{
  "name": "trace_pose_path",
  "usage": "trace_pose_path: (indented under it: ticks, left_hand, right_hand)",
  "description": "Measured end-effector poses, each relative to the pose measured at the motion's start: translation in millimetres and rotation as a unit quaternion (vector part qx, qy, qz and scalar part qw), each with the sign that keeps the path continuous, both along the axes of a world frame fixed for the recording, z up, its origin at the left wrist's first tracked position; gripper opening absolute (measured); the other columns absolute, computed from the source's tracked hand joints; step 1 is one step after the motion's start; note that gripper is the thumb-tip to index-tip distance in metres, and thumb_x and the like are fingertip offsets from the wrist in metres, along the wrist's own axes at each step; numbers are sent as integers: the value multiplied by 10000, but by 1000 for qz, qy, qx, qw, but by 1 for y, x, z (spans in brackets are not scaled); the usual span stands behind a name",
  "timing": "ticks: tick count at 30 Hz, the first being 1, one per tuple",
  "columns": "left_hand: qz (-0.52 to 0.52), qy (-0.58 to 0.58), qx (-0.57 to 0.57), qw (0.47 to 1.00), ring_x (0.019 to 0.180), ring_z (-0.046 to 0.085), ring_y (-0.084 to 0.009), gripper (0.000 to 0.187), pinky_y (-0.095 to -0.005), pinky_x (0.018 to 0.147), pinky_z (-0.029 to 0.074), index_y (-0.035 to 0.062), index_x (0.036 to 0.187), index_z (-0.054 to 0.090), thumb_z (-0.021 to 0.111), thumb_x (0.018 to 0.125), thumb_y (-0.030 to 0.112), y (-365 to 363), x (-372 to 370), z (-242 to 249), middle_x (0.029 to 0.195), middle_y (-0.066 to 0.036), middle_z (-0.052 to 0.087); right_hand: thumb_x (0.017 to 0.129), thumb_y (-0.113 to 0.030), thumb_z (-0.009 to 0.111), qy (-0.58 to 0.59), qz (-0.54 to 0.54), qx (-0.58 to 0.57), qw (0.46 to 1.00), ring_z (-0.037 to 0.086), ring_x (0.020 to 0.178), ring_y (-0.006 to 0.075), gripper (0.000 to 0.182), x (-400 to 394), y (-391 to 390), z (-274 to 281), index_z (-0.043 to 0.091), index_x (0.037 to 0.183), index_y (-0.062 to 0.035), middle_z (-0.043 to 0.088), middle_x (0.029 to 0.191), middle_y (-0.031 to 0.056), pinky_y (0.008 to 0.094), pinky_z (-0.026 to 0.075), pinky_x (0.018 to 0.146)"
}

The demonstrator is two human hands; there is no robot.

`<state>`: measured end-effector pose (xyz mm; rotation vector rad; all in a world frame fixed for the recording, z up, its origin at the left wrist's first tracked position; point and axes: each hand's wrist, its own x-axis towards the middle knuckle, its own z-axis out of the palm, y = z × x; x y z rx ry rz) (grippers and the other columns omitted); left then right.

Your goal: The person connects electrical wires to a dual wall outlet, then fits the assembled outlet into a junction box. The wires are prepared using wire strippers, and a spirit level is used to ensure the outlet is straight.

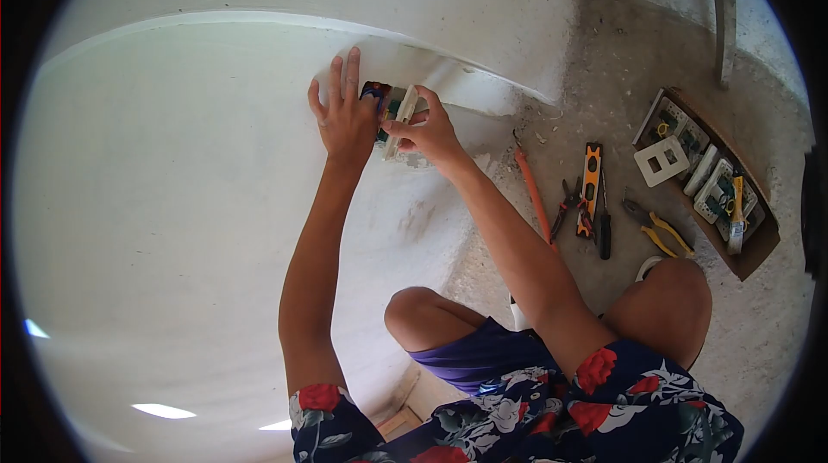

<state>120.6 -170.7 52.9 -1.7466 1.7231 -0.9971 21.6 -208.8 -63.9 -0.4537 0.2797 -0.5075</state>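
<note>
Left hand (343,113) lies flat on the wall (172,204), fingers spread, beside the wall box (385,102); right hand (427,131) pinches the white switch (402,121) at it.

White wall (172,204); grey concrete floor (604,57). Dark navy shirt sleeves (621,394) patterned with red roses, purple shorts (474,355). Orange level (590,178), yellow-handled pliers (660,234), brown cardboard box (759,247), white switch plate (661,161).

The person wore a dark navy short-sleeved shirt (552,415) printed with red roses and pale grey-green leaves, purple shorts (483,355) that left both knees bare, and nothing on the left hand (345,118) or right hand (429,131).
</note>
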Motion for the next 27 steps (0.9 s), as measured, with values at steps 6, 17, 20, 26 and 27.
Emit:
trace_pose_path:
  ticks: [6,17,20,26,27]
  left_hand:
    - [-12,14,-33,999,1405,363,-280,192,-539,1092,184,144,626,636,758,743,235,-1,-1,-2,1532,-41,403]
    - [-16,35,-121,992,1288,439,-320,319,-520,1023,265,149,925,557,774,691,157,-13,-9,-7,1396,-106,445]
    - [-33,21,-130,991,1280,443,-321,259,-478,1010,308,137,923,610,769,719,139,-7,-13,2,1356,-103,481]
    - [283,587,-329,684,756,660,-125,362,-259,668,516,-49,1075,694,582,981,283,84,-71,0,892,-96,714]
    - [292,688,-352,564,871,685,-179,420,-285,770,521,-33,1194,654,547,991,319,97,-67,-19,1019,-112,711]
  right_hand:
    - [735,-215,875,-20,-21,3,1000,666,907,240,981,3,4,-4,267,1490,-64,574,1022,140,368,623,691]
    - [728,-205,875,-11,-5,2,1000,676,912,218,967,4,0,-7,267,1464,-51,632,1045,160,340,609,689]
    - [735,-199,867,-14,-2,4,1000,677,926,218,954,5,2,-9,267,1460,-42,638,1057,164,342,611,693]
    - [750,-179,848,-8,13,-19,1000,677,952,231,915,3,-7,-4,274,1445,-20,618,1125,177,351,614,697]
    - [755,-179,844,9,16,-16,1000,675,957,232,903,2,-8,-2,280,1439,-14,611,1139,179,351,615,698]
